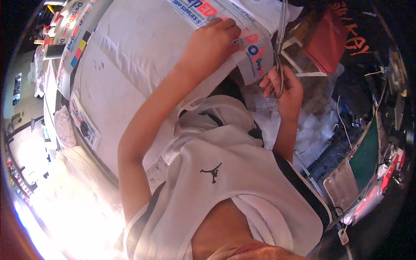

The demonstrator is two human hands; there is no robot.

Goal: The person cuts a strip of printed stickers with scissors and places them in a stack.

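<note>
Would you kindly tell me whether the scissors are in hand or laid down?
In hand: the right hand holds the scissors by their handles.

We have a desk [125, 82] with a pale, creased and smudged top. Across its far right corner lies printed white sheeting [250, 32] with red and blue lettering, jutting past the edge. Along the left edge we see a long printed strip [71, 41] with coloured blocks. On the dark floor [331, 154] to our right, crumpled whitish scraps [313, 132] lie heaped.
</note>
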